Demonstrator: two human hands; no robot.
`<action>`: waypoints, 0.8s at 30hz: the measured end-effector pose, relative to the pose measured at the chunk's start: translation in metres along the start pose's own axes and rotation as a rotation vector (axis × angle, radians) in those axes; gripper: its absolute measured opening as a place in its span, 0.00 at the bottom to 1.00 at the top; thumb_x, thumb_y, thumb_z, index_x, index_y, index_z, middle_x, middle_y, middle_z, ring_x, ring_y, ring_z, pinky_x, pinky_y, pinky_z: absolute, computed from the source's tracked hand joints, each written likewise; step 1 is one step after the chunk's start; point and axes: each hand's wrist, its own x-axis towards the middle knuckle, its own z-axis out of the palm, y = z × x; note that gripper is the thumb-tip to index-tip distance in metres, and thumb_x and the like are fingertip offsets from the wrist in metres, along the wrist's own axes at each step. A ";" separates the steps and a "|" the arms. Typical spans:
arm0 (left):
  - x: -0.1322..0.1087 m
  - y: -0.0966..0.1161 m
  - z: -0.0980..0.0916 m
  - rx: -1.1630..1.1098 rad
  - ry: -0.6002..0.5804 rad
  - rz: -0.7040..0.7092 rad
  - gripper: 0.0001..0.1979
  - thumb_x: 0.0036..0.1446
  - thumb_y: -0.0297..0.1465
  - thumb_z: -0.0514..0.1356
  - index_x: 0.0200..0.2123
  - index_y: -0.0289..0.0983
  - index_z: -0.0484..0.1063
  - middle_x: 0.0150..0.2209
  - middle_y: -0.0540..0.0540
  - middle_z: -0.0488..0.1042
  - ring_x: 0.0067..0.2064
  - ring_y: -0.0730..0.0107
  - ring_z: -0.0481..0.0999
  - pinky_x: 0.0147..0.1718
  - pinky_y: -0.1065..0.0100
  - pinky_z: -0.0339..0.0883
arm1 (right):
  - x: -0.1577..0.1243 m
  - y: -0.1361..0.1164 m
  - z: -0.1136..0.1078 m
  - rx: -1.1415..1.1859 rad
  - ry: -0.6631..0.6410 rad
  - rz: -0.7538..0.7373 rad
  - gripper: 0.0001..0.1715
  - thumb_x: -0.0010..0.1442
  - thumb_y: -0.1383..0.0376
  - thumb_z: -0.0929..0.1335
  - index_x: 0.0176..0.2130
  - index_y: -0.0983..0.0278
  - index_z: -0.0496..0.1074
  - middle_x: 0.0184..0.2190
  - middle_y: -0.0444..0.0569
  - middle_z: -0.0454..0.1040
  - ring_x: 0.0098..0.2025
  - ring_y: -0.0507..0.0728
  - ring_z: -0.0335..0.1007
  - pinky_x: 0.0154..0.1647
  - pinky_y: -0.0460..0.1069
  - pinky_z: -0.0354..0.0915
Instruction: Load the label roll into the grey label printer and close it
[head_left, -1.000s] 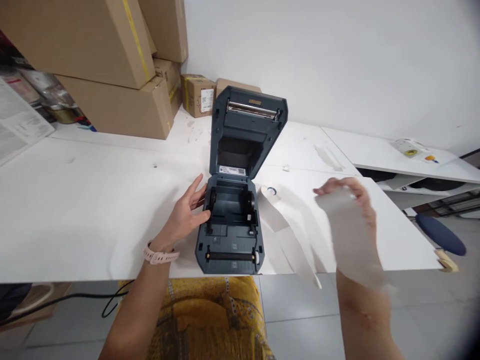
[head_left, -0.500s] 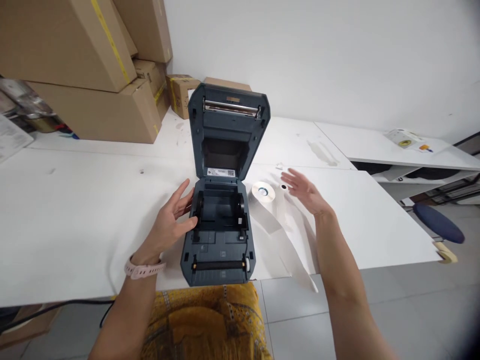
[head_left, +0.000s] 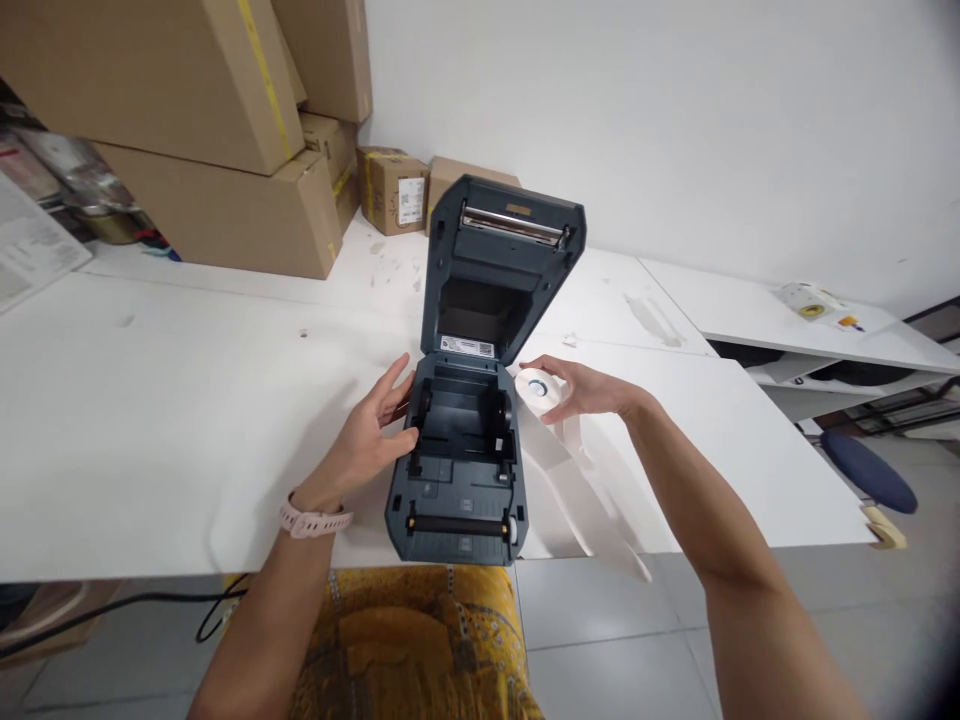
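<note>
A dark grey label printer (head_left: 466, 490) stands on the white table with its lid (head_left: 487, 270) raised, and its roll bay (head_left: 465, 410) holds no roll. Against the printer's left side rests my left hand (head_left: 367, 440), thumb on the upper edge of the base and fingers along the wall. My right hand (head_left: 574, 388) grips a roll of white labels (head_left: 534, 388) just right of the printer, its fingers behind the roll and the thumb in front. From the roll a long strip of labels (head_left: 592, 510) trails toward me and over the table's front edge.
Cardboard boxes (head_left: 217, 210) are stacked at the back left, with smaller boxes (head_left: 394, 190) behind the printer. A lower shelf unit (head_left: 810, 320) and a blue stool (head_left: 870, 470) are on the right. A black cable (head_left: 120, 600) hangs below the table's left front.
My right hand has moved left from open air beside the roll and closed on the label roll. My left hand stays at the printer's side. The view has shifted slightly.
</note>
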 end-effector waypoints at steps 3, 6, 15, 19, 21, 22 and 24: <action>0.000 -0.001 0.001 -0.024 0.011 0.007 0.53 0.55 0.41 0.69 0.76 0.41 0.43 0.72 0.34 0.57 0.72 0.46 0.61 0.71 0.42 0.52 | -0.020 -0.006 0.000 0.129 0.161 -0.054 0.42 0.44 0.49 0.81 0.54 0.58 0.70 0.57 0.55 0.75 0.60 0.69 0.71 0.60 0.63 0.67; -0.001 -0.001 0.002 -0.036 0.015 0.007 0.51 0.55 0.39 0.68 0.75 0.42 0.45 0.72 0.35 0.57 0.72 0.47 0.61 0.71 0.43 0.53 | -0.037 -0.025 0.003 0.438 0.431 -0.195 0.37 0.47 0.42 0.77 0.50 0.55 0.70 0.52 0.53 0.77 0.56 0.68 0.74 0.55 0.62 0.71; 0.000 -0.001 0.000 -0.097 -0.051 0.041 0.53 0.54 0.36 0.68 0.76 0.40 0.42 0.74 0.36 0.53 0.74 0.46 0.57 0.71 0.44 0.53 | 0.015 -0.131 0.044 -0.086 0.041 -0.190 0.36 0.47 0.48 0.78 0.50 0.60 0.71 0.46 0.50 0.77 0.45 0.62 0.76 0.46 0.56 0.72; -0.001 -0.003 -0.002 -0.086 -0.061 0.061 0.51 0.55 0.34 0.66 0.76 0.40 0.42 0.74 0.37 0.54 0.74 0.46 0.56 0.71 0.43 0.53 | 0.042 -0.131 0.063 -0.365 0.014 -0.112 0.38 0.51 0.47 0.76 0.54 0.61 0.69 0.52 0.55 0.76 0.50 0.66 0.75 0.48 0.60 0.71; -0.002 -0.004 -0.002 -0.081 -0.063 0.068 0.50 0.56 0.34 0.65 0.76 0.42 0.42 0.74 0.37 0.53 0.74 0.47 0.55 0.71 0.43 0.53 | 0.051 -0.124 0.072 -0.421 -0.022 -0.098 0.39 0.53 0.42 0.75 0.54 0.61 0.69 0.53 0.57 0.76 0.50 0.68 0.75 0.47 0.60 0.71; -0.002 -0.005 -0.002 -0.081 -0.066 0.070 0.50 0.57 0.35 0.65 0.76 0.42 0.42 0.74 0.38 0.53 0.75 0.47 0.54 0.71 0.43 0.53 | 0.054 -0.121 0.075 -0.445 -0.048 -0.089 0.39 0.54 0.40 0.73 0.54 0.62 0.69 0.52 0.57 0.76 0.49 0.68 0.76 0.46 0.61 0.72; -0.003 -0.004 -0.002 -0.083 -0.074 0.075 0.50 0.56 0.36 0.65 0.76 0.43 0.42 0.75 0.38 0.52 0.75 0.46 0.53 0.71 0.42 0.53 | 0.057 -0.116 0.080 -0.501 -0.086 -0.077 0.40 0.57 0.37 0.71 0.55 0.63 0.70 0.52 0.60 0.77 0.49 0.70 0.76 0.45 0.62 0.72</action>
